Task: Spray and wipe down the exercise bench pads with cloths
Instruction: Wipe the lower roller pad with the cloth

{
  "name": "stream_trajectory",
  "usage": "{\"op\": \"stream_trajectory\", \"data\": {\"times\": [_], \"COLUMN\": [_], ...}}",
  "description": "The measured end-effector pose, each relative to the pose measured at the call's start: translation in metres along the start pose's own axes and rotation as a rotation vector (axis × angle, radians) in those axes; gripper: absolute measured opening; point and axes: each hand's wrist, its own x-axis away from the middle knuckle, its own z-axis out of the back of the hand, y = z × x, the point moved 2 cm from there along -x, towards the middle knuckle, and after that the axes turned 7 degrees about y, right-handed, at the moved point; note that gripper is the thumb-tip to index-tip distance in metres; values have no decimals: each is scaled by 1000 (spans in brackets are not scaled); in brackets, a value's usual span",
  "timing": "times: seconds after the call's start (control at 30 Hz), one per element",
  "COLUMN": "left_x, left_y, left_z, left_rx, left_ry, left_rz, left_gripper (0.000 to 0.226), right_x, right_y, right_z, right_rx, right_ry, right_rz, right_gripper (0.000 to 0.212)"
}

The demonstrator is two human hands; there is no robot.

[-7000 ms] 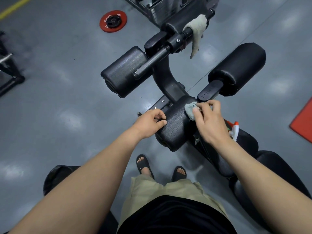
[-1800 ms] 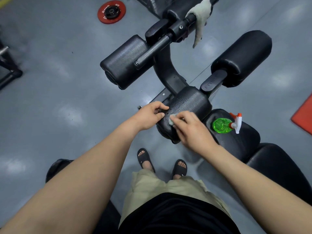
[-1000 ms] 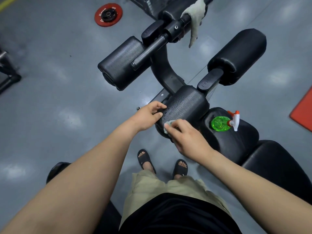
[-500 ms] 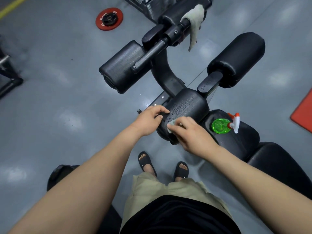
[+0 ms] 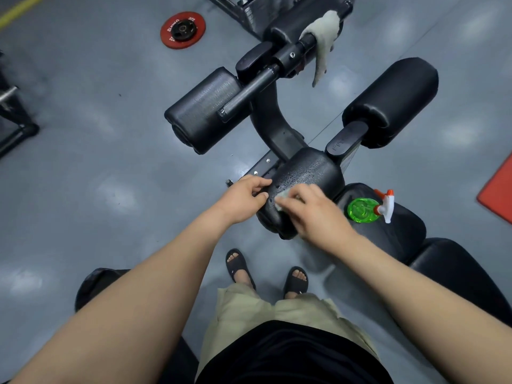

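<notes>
A black roller pad at the bench's near end is beaded with spray droplets. My right hand presses a small pale cloth onto the pad's near left part, fingers curled over it; most of the cloth is hidden under the hand. My left hand grips the pad's left end. A green spray bottle with a white and orange trigger lies on the black seat pad to the right. Two larger roller pads, one left and one right, stand beyond.
A second grey cloth hangs over the bar at the top. A red weight plate lies on the grey floor at upper left, a black frame at the left edge, a red mat at the right edge. My sandalled feet stand below the pad.
Seven seconds ago my right hand wiped the pad's far right end; it now rubs the near left part. Over the last second it stayed there with small strokes. My left hand has kept its hold.
</notes>
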Motion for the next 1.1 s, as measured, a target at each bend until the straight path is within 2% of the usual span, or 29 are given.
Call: {"op": "stream_trajectory", "data": {"times": [0.17,0.27,0.37,0.43,0.5,0.63,0.7,0.8,0.9,0.97,1.1], "left_x": [3,4,1,0,-2,-4,-3,-3,-3,-4,-5], "left_y": [0,0,1,1,1,1,1,1,3,5,5], "left_z": [-3,-4,-5,-6,-6,-5,-4,-5,-5,-4,-3], "left_rx": [31,14,-24,-7,8,52,56,78,58,52,80], "left_ry": [31,67,92,91,89,87,89,97,97,100,96], "left_rz": [-21,-54,-77,-52,-36,-12,-5,-3,-14,-17,12], "left_gripper": [31,32,37,38,42,51,51,51,48,48,45], "right_x": [-11,-2,13,13,6,-9,-12,-5,14,15,-4], "right_y": [27,4,-19,-19,-9,22,21,-6,-34,-29,8], "right_z": [11,-3,-14,-8,2,14,9,-3,-14,-13,5], "right_rx": [75,50,-22,-16,34,92,110,75,-12,-30,2], "right_ry": [215,170,-21,-66,-32,147,169,127,-52,-116,-8], "right_rz": [-319,-233,-46,16,-15,-275,-333,-250,-79,-5,-80], "right_gripper": [30,33,39,39,37,31,31,33,44,46,39]}}
